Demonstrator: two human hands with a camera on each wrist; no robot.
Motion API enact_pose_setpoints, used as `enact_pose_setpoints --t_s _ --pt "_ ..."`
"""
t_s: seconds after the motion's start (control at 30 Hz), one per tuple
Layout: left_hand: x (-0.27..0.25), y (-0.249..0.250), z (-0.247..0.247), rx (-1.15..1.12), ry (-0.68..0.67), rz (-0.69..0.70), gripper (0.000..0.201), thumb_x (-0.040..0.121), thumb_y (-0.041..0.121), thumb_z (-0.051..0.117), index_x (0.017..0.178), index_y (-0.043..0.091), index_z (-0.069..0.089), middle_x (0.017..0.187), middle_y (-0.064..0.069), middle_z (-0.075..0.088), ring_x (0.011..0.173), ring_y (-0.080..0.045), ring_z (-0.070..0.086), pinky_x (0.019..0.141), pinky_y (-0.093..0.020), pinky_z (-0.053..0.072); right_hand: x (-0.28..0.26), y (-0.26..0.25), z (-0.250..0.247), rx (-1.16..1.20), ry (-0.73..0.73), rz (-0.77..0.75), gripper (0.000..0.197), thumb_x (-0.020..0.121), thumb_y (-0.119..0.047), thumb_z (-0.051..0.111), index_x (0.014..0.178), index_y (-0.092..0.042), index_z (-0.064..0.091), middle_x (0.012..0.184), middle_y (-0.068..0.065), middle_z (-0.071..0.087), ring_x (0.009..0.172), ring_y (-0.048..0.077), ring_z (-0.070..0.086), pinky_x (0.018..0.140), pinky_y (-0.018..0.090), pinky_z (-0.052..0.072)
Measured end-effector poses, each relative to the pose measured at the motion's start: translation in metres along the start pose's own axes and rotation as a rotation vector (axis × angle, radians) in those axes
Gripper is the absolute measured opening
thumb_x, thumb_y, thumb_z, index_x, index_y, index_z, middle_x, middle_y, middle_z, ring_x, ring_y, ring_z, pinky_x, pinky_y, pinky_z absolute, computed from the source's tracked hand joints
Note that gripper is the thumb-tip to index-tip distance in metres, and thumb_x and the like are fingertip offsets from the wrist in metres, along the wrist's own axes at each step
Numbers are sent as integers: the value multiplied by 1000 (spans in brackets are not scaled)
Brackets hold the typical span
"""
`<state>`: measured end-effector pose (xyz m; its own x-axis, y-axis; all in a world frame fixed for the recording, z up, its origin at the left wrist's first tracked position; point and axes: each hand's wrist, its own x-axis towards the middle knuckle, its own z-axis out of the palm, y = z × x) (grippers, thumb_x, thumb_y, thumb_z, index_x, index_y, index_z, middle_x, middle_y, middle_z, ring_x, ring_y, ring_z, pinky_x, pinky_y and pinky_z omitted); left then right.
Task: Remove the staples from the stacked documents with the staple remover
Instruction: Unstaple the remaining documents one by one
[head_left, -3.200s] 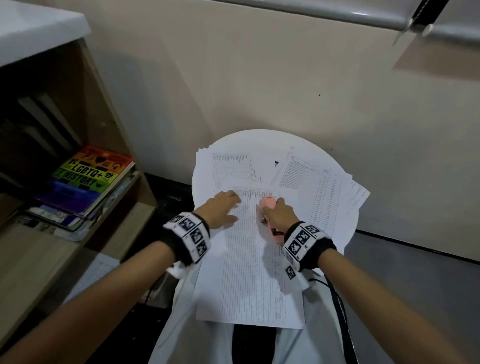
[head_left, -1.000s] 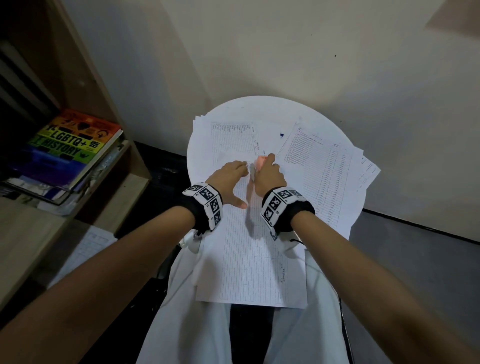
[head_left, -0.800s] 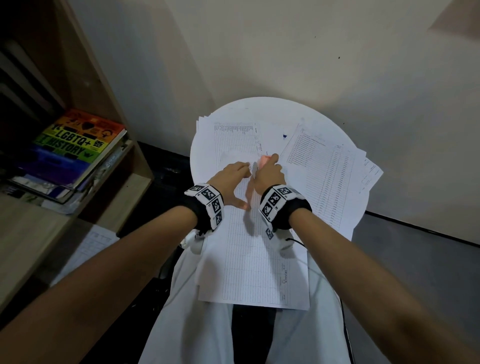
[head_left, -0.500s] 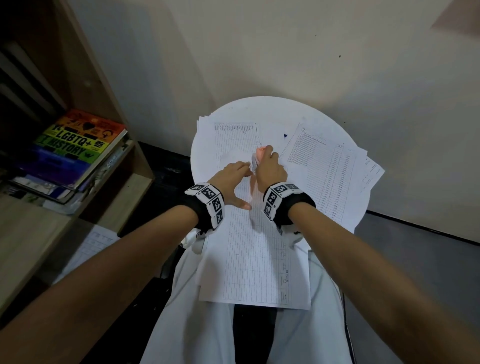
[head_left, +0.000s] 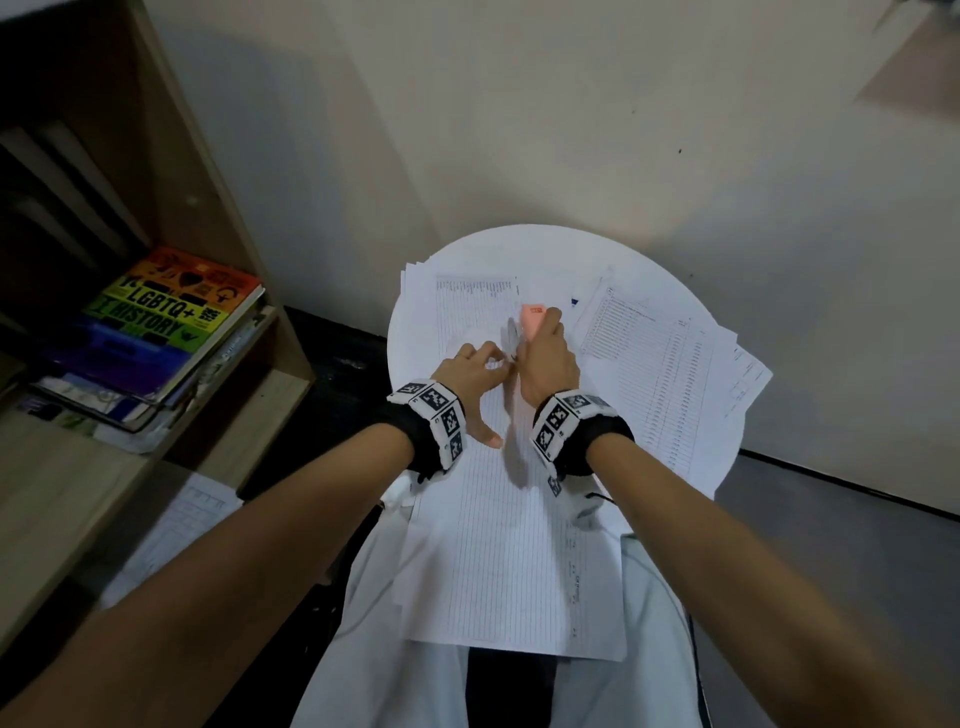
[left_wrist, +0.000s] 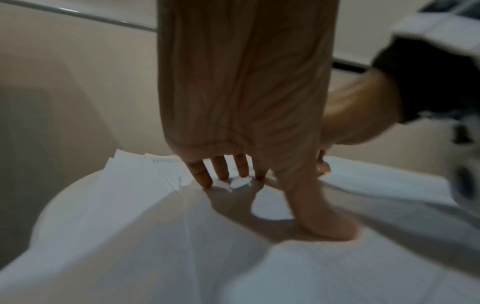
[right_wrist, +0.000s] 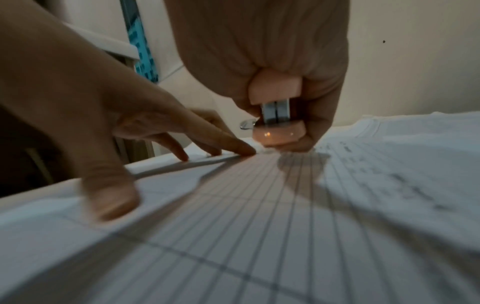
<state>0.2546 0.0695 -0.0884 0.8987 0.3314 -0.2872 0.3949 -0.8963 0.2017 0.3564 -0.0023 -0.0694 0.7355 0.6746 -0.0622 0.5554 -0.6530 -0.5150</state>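
A long lined document (head_left: 514, 545) lies across the small round white table (head_left: 519, 244) and hangs over its near edge onto my lap. My left hand (head_left: 470, 371) presses its spread fingers (left_wrist: 205, 176) and thumb down on the document's top left corner (right_wrist: 207, 160). Just right of it, my right hand (head_left: 545, 358) grips the pink staple remover (head_left: 532, 319) (right_wrist: 275, 115), squeezed together, metal prongs pointing left near the corner. No staple is visible.
More printed sheets (head_left: 660, 364) fan out on the table's right and another stack (head_left: 467, 301) lies at the back left. A wooden shelf (head_left: 171, 405) with a rainbow-covered book (head_left: 166, 312) stands to the left. The wall runs close behind the table.
My right hand has lifted the staple remover up and slightly away from the corner. The left hand stays pressed on the document.
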Motion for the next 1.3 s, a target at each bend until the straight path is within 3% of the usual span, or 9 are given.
enact_pose_setpoints --t_s 0.13,0.27,0.4,0.57,0.73,0.97,1.17,1.23,1.3 --pt "-8 4 -7 -600 204 -83 37 97 12 47 134 6 46 135 -13 49 124 -29 48 97 -29 38 -22 7 -18 65 53 -96 44 97 -18 42 136 -4 26 121 15 51 96 37 57 72 40 43" --pt "-34 31 -14 -1391 428 -96 27 102 8 34 124 5 48 112 -13 62 100 -22 63 94 -31 48 -50 0 -36 166 91 -156 44 98 -20 40 138 -7 26 123 12 52 95 33 57 72 37 42" --pt "-50 58 -18 -1688 573 -119 25 98 8 46 119 -2 54 104 -12 64 93 -19 63 86 -21 55 -75 -7 -46 217 96 -178 43 99 -23 40 137 -10 27 126 9 50 92 26 54 73 34 39" --pt "-63 65 -17 -1597 799 -222 24 88 5 64 111 0 59 80 -7 65 71 -10 64 70 -16 54 -101 -11 -47 207 108 -224 39 99 -25 38 135 -13 28 122 5 52 87 29 59 72 39 47" --pt "-73 56 -18 -1476 916 -278 13 88 4 62 98 -2 66 80 -11 65 60 1 63 61 -13 51 -118 -18 -42 146 80 -239 44 98 -25 41 138 -14 27 128 7 50 89 36 59 77 46 49" --pt "-95 6 -12 -1425 958 -336 8 91 7 59 88 2 63 73 -8 65 64 -12 64 63 -19 54 -125 -21 -29 144 -17 -268 42 98 -22 41 136 -11 27 117 6 52 83 30 56 71 38 46" --pt "-157 -75 67 -1209 791 -575 24 92 8 57 73 23 59 70 0 58 65 -11 55 58 -21 45 -88 8 -18 432 -110 112 35 99 -17 38 129 -4 25 105 16 55 66 16 52 53 28 42" --pt "-176 -91 103 -1175 717 -656 21 89 4 61 73 17 63 65 -2 59 60 -10 53 59 -24 43 -82 19 -13 415 -123 154 34 99 -19 39 127 -5 27 111 18 55 80 27 58 70 39 52" --pt "-184 -111 143 -1147 620 -763 20 86 -2 62 73 12 65 54 8 61 56 2 59 61 -12 43 -76 26 -2 385 -119 163 33 98 -20 40 126 -6 28 114 19 55 95 35 59 82 47 51"
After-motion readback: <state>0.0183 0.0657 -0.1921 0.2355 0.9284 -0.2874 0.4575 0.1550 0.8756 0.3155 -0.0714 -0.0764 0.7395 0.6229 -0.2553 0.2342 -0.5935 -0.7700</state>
